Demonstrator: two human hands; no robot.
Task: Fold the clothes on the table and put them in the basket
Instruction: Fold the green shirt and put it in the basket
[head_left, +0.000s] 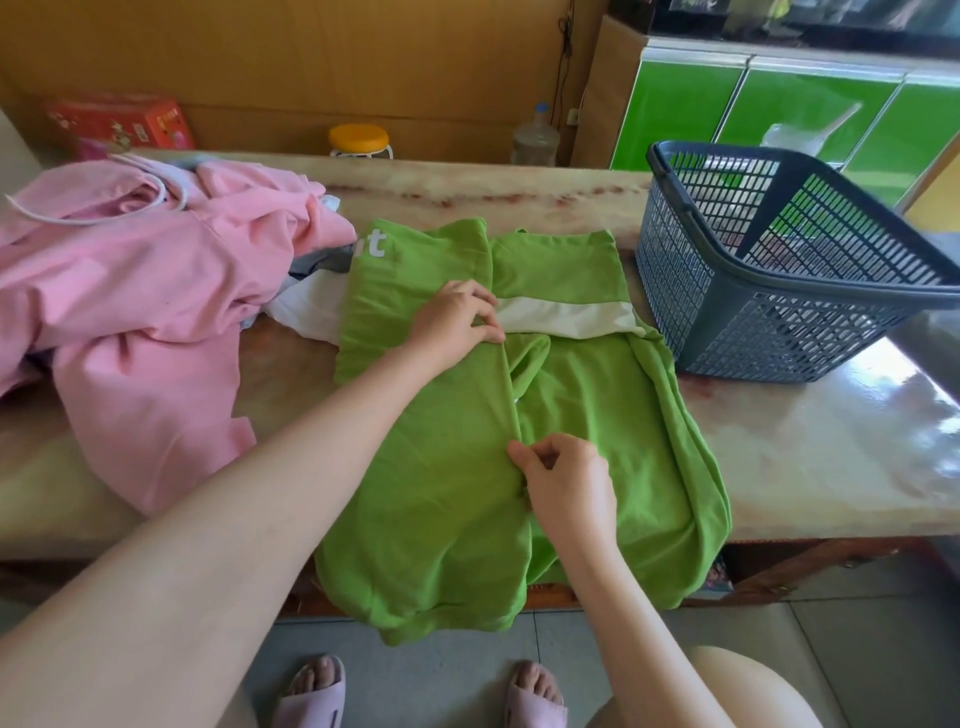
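At nine o'clock I had the pink pile (145, 291) slumped in a heap, one leg of it trailing toward the near edge of the table (805, 457). It was close enough to the work to get dragged along if the green cloth shifted left.

Dead centre, the left hand (457, 322) pinched the far end of the folded-over edge of the green garment (447, 467). The right hand (569, 491), toward six o'clock, pinched the same edge nearer me. The garment lay flat on the table, but its hem hung over the near edge at six o'clock. I judged that weight could pull the fold askew, or slide the whole piece off, if either pinch slackened.

At three o'clock its loose layers bunched – likely to crease. The basket (670, 275) waited at two o'clock, just beside the cloth.
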